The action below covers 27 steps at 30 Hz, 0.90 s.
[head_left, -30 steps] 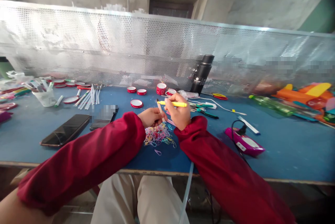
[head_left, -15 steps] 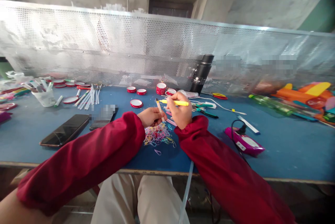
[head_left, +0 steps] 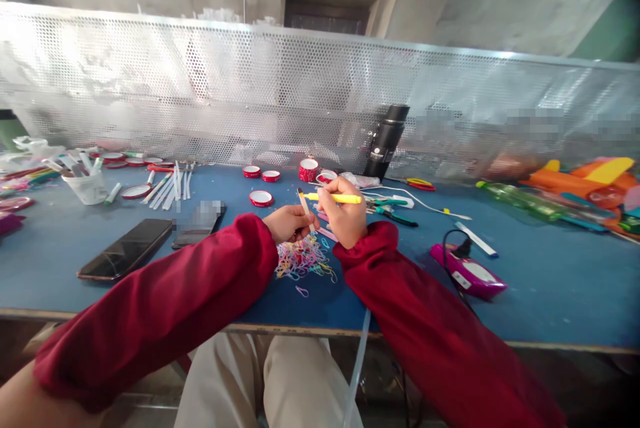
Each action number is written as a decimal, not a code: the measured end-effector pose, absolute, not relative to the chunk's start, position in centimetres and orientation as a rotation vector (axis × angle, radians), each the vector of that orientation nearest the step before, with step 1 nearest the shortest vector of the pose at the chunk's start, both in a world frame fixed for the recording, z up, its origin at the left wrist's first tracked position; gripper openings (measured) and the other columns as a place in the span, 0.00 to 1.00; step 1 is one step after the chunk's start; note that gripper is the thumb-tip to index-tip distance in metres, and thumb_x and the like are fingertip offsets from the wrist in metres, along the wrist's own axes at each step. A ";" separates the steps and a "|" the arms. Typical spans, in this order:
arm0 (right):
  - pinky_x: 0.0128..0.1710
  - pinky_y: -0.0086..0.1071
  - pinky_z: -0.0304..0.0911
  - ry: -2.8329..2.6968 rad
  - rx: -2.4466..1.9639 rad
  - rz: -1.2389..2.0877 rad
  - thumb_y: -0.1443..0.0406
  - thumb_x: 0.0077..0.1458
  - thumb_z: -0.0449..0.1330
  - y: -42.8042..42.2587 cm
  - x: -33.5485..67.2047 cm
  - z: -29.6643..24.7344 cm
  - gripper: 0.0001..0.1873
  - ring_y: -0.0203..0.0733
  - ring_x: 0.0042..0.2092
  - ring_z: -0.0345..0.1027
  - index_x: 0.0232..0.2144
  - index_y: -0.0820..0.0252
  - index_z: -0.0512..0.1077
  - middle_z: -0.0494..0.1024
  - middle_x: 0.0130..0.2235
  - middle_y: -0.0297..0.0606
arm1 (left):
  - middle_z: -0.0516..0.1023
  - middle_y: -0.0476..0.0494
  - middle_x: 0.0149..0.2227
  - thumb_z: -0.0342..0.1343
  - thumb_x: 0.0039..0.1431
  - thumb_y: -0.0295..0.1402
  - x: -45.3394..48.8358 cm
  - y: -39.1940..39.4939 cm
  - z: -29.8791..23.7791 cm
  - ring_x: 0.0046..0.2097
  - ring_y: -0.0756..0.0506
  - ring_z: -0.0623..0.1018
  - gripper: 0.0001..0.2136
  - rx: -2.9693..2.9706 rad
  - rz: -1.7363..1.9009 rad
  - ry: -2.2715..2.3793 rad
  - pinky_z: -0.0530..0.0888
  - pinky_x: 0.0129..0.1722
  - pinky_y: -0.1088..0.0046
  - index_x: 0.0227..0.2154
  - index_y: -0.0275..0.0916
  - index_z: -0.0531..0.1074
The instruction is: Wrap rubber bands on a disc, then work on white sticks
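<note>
My left hand (head_left: 290,223) is closed, pinching a thin pale stick (head_left: 305,208) with a dark upper end. In my right hand (head_left: 345,213) is a yellow marker pen (head_left: 345,199), gripped as for writing, its tip at the stick's dark end. I cannot tell whether the tip touches it. Below both hands lies a loose heap of coloured rubber bands (head_left: 303,258), with one purple band (head_left: 301,291) apart from it. A few pink strips (head_left: 327,233) lie on the table between the hands, partly hidden by the right one.
Two phones (head_left: 127,248) lie left of the heap. Farther left stand a white cup of pens (head_left: 86,185) and several white sticks (head_left: 167,191). Red-rimmed lids (head_left: 261,198), teal-handled pliers (head_left: 395,215) and a black flask (head_left: 386,141) are behind. A purple power strip (head_left: 467,273) sits right.
Almost nothing differs. Both hands keep their hold on the stick and the marker pen, and the view has shifted very slightly.
</note>
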State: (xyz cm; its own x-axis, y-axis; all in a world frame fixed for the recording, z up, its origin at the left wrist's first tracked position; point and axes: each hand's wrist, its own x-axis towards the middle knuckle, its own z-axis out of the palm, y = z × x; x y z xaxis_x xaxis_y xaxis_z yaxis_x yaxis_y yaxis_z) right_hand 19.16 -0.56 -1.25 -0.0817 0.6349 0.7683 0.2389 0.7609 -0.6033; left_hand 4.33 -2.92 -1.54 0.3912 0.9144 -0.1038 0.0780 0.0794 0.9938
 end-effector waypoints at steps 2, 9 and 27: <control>0.27 0.30 0.62 -1.678 -0.717 0.370 0.60 0.58 0.58 -0.5 19.1 -1.4 0.10 0.36 0.25 0.65 0.26 0.56 0.65 0.71 0.22 0.30 | 0.61 0.54 0.16 0.48 0.63 0.31 4.4 -3.0 -1.5 0.17 0.56 0.58 0.10 1.354 0.805 0.998 0.53 0.20 0.80 0.27 0.35 0.69; 0.26 0.31 0.61 -1.622 -0.756 0.295 0.61 0.56 0.58 -0.5 19.2 -1.1 0.10 0.36 0.25 0.65 0.25 0.56 0.65 0.70 0.22 0.30 | 0.61 0.53 0.16 0.48 0.63 0.30 4.3 -2.9 -1.6 0.17 0.56 0.58 0.10 1.352 0.811 0.995 0.54 0.19 0.80 0.28 0.34 0.70; 0.28 0.31 0.61 -1.674 -0.758 0.326 0.59 0.57 0.58 -0.4 19.1 -1.4 0.10 0.37 0.26 0.66 0.27 0.56 0.66 0.72 0.23 0.31 | 0.61 0.53 0.16 0.49 0.63 0.31 4.3 -2.9 -1.6 0.17 0.56 0.59 0.10 1.352 0.811 0.997 0.53 0.19 0.81 0.28 0.34 0.69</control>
State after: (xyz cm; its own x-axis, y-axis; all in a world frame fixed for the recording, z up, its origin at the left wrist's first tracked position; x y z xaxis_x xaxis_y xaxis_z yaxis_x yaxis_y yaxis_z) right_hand 19.12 -0.37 -1.38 -0.0785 0.6372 0.7667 0.3035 0.7478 -0.5905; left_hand 4.33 -2.93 -1.61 0.3873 0.9160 -0.1047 0.0837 0.0781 0.9934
